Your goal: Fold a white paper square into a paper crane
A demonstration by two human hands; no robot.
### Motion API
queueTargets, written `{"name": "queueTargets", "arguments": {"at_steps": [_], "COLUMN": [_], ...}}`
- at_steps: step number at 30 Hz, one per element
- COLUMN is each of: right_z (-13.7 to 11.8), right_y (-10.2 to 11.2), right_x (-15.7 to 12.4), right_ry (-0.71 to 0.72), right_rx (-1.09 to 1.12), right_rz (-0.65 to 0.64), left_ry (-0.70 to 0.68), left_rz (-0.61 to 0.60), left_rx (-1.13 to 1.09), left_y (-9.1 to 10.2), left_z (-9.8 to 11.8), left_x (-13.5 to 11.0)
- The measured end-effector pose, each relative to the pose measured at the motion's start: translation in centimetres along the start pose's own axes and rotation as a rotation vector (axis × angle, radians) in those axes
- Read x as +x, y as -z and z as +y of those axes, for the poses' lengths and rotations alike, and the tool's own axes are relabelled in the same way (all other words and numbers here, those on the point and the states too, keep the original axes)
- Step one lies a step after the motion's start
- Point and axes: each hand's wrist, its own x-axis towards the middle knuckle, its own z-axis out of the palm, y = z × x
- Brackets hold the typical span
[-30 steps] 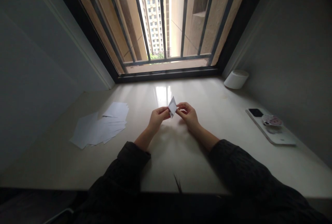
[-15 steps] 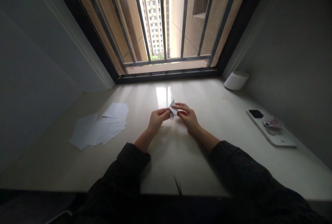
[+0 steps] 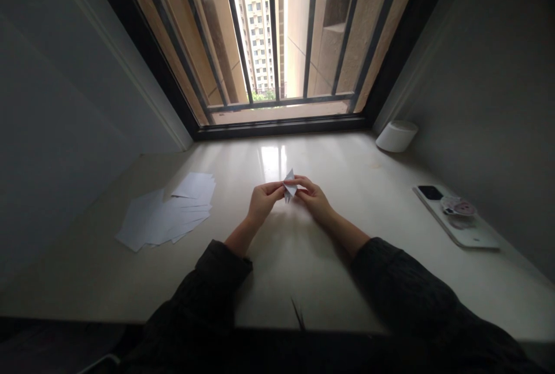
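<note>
A small piece of folded white paper (image 3: 290,187), with pointed flaps sticking up and down, is held between my two hands above the white sill. My left hand (image 3: 262,199) pinches its left side between thumb and fingers. On the other side, my right hand (image 3: 313,197) has its fingers closed at the paper's right edge, with the index finger lying across the upper flap. The fingers partly hide the folds, so the exact shape cannot be made out.
Loose white paper sheets (image 3: 167,215) lie overlapping on the left of the sill (image 3: 277,281). To the right are a phone (image 3: 455,218) with a round grip on its back and a white cup-like object (image 3: 396,136) by the wall. A barred window (image 3: 277,125) stands behind.
My right index finger has shifted left across the paper's upper flap, and the paper is turned slightly. Both hands keep hold of it.
</note>
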Motion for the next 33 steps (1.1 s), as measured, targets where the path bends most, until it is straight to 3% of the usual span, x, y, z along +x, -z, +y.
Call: {"name": "queueTargets", "arguments": {"at_steps": [3, 7, 17, 20, 27, 33], "right_z": [0.2, 1.2, 0.4, -0.3, 0.0, 0.4], "right_y": [0.0, 0.2, 0.3, 0.4, 0.7, 0.6], "right_x": [-0.1, 0.1, 0.0, -0.2, -0.1, 0.3], "right_ry": [-0.02, -0.048, -0.239, -0.286, -0.285, -0.246], "right_rx": [0.068, 0.115, 0.101, 0.1, 0.082, 0.14], "right_rz": [0.028, 0.197, 0.175, 0.16, 0.161, 0.197], "left_ry": [0.031, 0.089, 0.066, -0.002, -0.343, -0.408], "left_rz": [0.0, 0.017, 0.003, -0.012, 0.055, 0.091], "left_rx": [-0.051, -0.101, -0.077, 0.026, 0.516, 0.458], "left_y": [0.1, 0.1, 0.0, 0.2, 1.1, 0.9], "left_z": [-0.3, -0.6, -0.7, -0.3, 0.5, 0.3], "left_x": [0.1, 0.2, 0.1, 0.1, -0.2, -0.2]}}
